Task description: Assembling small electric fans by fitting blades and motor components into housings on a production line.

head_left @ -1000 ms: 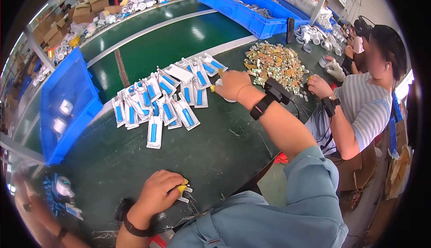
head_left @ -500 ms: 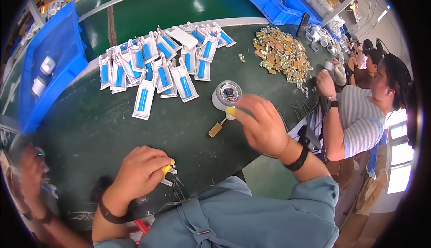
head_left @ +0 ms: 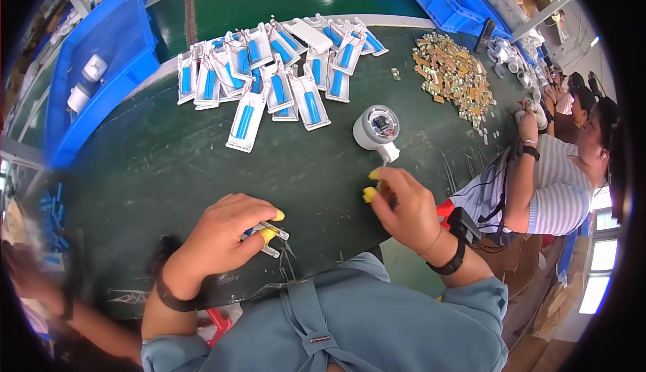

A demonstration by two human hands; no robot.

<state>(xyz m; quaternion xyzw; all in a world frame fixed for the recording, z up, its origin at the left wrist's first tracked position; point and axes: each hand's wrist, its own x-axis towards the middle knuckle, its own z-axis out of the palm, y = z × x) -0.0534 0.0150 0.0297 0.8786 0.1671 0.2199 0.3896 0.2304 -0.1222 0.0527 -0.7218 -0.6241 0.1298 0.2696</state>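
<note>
Our left hand point(head_left: 219, 237) w/ yellow finger caps pinching a small metal clip part point(head_left: 272, 236) on the green table point(head_left: 155, 170), our right hand point(head_left: 404, 207) fingers pressed together on a thin tool, just below the white round housing point(head_left: 377, 126), blue-and-white battery packs point(head_left: 269, 83) farther back

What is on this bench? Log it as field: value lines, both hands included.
surface: dark green worktable
left hand: closed on small metal tool, yellow finger caps
right hand: pinching a small part, hidden by the fingers, just below the round white housing
far centre: heap of white trays with blue cells
far right: pile of small brass-coloured parts
left: blue bin
right edge: co-worker in striped shirt
</note>
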